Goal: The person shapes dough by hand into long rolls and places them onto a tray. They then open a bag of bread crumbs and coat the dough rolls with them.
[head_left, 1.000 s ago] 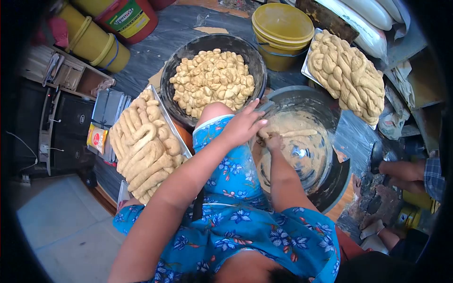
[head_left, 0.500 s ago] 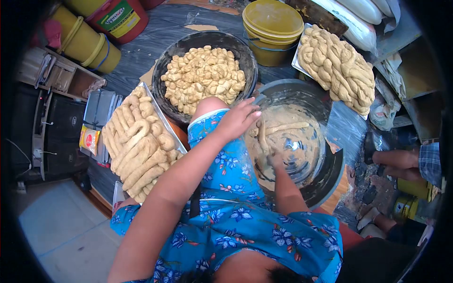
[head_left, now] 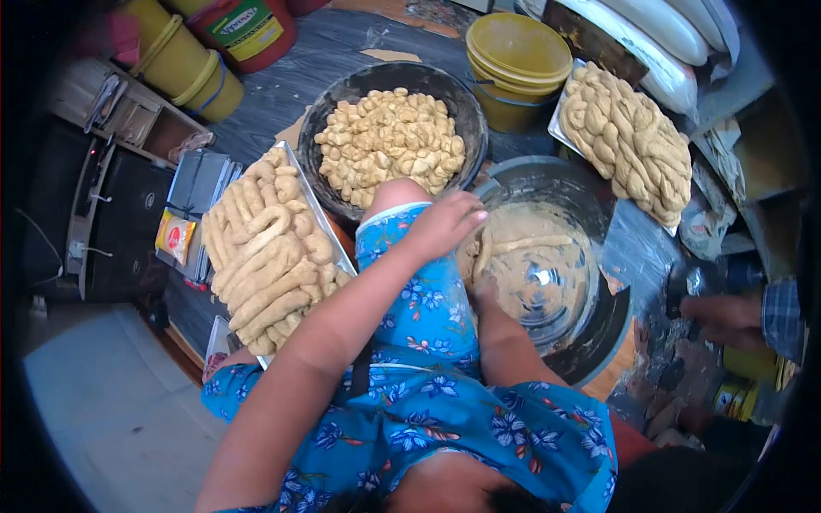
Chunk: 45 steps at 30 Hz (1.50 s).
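My left hand (head_left: 446, 225) is above my raised knee, at the near left rim of a dark basin (head_left: 617, 321). Its fingers are bent and close together; what they hold, if anything, is hidden. Lower down, inside the basin, my right hand (head_left: 484, 289) meets the near end of a short dough strip (head_left: 484, 253). Shadow and blur hide its fingers. Another dough strip (head_left: 534, 244) lies crosswise on the floury basin floor, close to the first one's upper end.
A black tub (head_left: 475, 141) holds many dough lumps (head_left: 389, 141). Trays of twisted dough stand left (head_left: 274, 256) and right (head_left: 629, 137). Yellow buckets (head_left: 517, 73) stand behind, more at upper left (head_left: 201, 85). Another person's leg (head_left: 723, 312) shows at right.
My left fingers have gone from stretched out to bent. My right hand has shifted left, toward my leg, with the short strip's near end. The whole view has shifted slightly.
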{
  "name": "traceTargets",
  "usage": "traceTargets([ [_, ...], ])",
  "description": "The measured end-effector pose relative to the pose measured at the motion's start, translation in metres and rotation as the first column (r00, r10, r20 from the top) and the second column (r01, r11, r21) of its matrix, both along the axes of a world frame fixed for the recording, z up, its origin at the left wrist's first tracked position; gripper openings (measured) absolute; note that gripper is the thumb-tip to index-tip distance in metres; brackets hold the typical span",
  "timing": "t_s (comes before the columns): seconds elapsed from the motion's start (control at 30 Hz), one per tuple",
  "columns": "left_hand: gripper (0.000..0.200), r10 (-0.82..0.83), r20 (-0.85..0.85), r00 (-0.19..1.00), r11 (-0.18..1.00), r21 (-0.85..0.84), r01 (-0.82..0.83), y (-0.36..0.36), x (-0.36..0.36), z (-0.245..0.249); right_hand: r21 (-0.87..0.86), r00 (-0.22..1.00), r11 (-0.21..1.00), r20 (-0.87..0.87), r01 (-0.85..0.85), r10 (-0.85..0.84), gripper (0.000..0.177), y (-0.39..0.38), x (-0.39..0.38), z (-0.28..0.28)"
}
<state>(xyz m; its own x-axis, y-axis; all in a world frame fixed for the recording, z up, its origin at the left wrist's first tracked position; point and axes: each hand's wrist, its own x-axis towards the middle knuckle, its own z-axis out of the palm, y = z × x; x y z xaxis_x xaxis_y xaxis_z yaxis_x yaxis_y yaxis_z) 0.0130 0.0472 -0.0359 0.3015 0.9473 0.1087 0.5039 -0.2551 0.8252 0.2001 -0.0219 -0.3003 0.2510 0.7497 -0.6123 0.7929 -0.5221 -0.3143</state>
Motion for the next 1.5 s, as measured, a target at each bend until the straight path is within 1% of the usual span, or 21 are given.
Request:
traceTargets([
  [0.07, 0.035, -0.002, 0.008, 1.0, 0.999, 0.036, 0.001, 0.0, 0.002, -0.004, -0.044, 0.998, 0.997, 0.012, 0.06, -0.06, 0.045, 0.005, -0.017, 0.012],
  [0.1, 0.035, -0.005, -0.008, 1.0, 0.999, 0.041, 0.005, 0.001, 0.002, -0.004, 0.054, 0.949, 0.957, 0.157, -0.284, 0.273, 0.037, 0.0, -0.015, -0.034],
  [0.17, 0.035, -0.001, -0.028, 1.0, 0.999, 0.045, 0.002, 0.003, 0.0, -0.007, 0.03, 0.913, 0.925, 0.172, -0.38, 0.369, 0.036, 0.002, -0.016, -0.046],
  [0.33, 0.036, 0.005, -0.037, 0.999, 1.0, 0.01, -0.004, 0.006, 0.001, -0.007, -0.121, 0.95, 0.945, 0.043, -0.303, 0.31, 0.035, -0.011, -0.016, -0.054],
  [0.5, 0.038, -0.027, -0.042, 0.999, 0.999, -0.034, 0.025, 0.009, 0.002, -0.01, -0.193, 0.959, 0.939, -0.075, -0.284, 0.274, 0.034, -0.015, -0.004, -0.063],
  [0.63, 0.041, -0.025, -0.024, 0.999, 0.998, -0.054, 0.024, 0.008, 0.0, -0.005, -0.238, 0.96, 0.946, -0.225, -0.222, 0.168, 0.033, -0.021, 0.014, -0.073],
  [0.73, 0.041, -0.022, -0.018, 1.0, 0.997, -0.075, 0.021, 0.01, -0.001, -0.008, -0.31, 0.903, 0.944, -0.428, -0.109, -0.036, 0.032, -0.024, 0.031, -0.079],
  [0.8, 0.041, -0.025, -0.011, 1.0, 0.997, -0.075, 0.024, 0.01, 0.0, -0.01, -0.395, 0.794, 0.918, -0.565, -0.025, -0.222, 0.032, -0.026, 0.044, -0.08],
  [0.87, 0.041, -0.031, -0.022, 0.999, 0.997, -0.075, 0.029, 0.011, 0.0, -0.011, -0.469, 0.664, 0.883, -0.655, 0.018, -0.362, 0.031, -0.024, 0.056, -0.074],
  [0.97, 0.043, -0.05, -0.073, 0.996, 0.996, -0.079, 0.045, 0.013, 0.001, -0.014, -0.462, 0.544, 0.887, -0.747, -0.015, -0.381, 0.03, -0.007, 0.071, -0.055],
  [1.03, 0.046, -0.068, -0.129, 0.989, 0.995, -0.083, 0.058, 0.013, 0.002, -0.017, -0.362, 0.573, 0.928, -0.781, -0.091, -0.249, 0.031, 0.017, 0.073, -0.004],
  [1.07, 0.05, -0.118, -0.185, 0.976, 0.992, -0.074, 0.106, 0.01, 0.004, -0.016, -0.312, 0.583, 0.941, -0.792, -0.134, -0.18, 0.032, 0.031, 0.069, 0.041],
  [1.1, 0.054, -0.165, -0.242, 0.956, 0.986, -0.068, 0.152, 0.007, 0.005, -0.014, -0.308, 0.602, 0.931, -0.787, -0.195, -0.134, 0.042, 0.044, 0.068, 0.08],
  [1.13, 0.059, -0.207, -0.301, 0.931, 0.978, -0.064, 0.197, 0.004, 0.008, -0.014, -0.179, 0.629, 0.958, -0.778, -0.224, 0.002, 0.043, 0.054, 0.066, 0.119],
  [1.2, 0.076, -0.244, -0.188, 0.951, 0.967, 0.027, 0.253, -0.002, 0.025, -0.031, 0.079, 0.655, 0.95, -0.706, -0.303, 0.268, 0.045, 0.062, 0.063, 0.188],
  [1.27, 0.083, -0.322, 0.031, 0.946, 0.944, 0.082, 0.319, -0.013, 0.048, -0.031, 0.3, 0.483, 0.941, -0.807, -0.159, 0.339, 0.049, 0.058, 0.065, 0.236],
  [1.3, 0.08, -0.306, 0.165, 0.938, 0.952, 0.036, 0.304, -0.016, 0.048, -0.014, 0.361, 0.446, 0.915, -0.8, -0.178, 0.402, 0.05, 0.059, 0.067, 0.259],
  [1.37, 0.075, -0.244, 0.422, 0.873, 0.955, -0.052, 0.292, -0.028, 0.048, 0.043, 0.479, 0.365, 0.854, -0.772, -0.205, 0.521, 0.051, 0.064, 0.07, 0.302],
  [1.4, 0.071, -0.247, 0.407, 0.879, 0.913, -0.205, 0.352, -0.028, 0.043, 0.06, 0.502, 0.31, 0.864, -0.816, -0.041, 0.489, 0.054, 0.057, 0.063, 0.322],
  [1.47, 0.064, -0.263, 0.385, 0.885, 0.754, -0.49, 0.438, -0.022, 0.035, 0.083, 0.451, 0.168, 0.864, -0.891, 0.226, 0.421, 0.061, 0.049, 0.065, 0.35],
  [1.5, 0.055, -0.331, 0.314, 0.89, 0.853, -0.303, 0.424, -0.02, 0.041, 0.063, 0.451, 0.072, 0.828, -0.888, 0.333, 0.455, 0.064, 0.047, 0.063, 0.359],
])
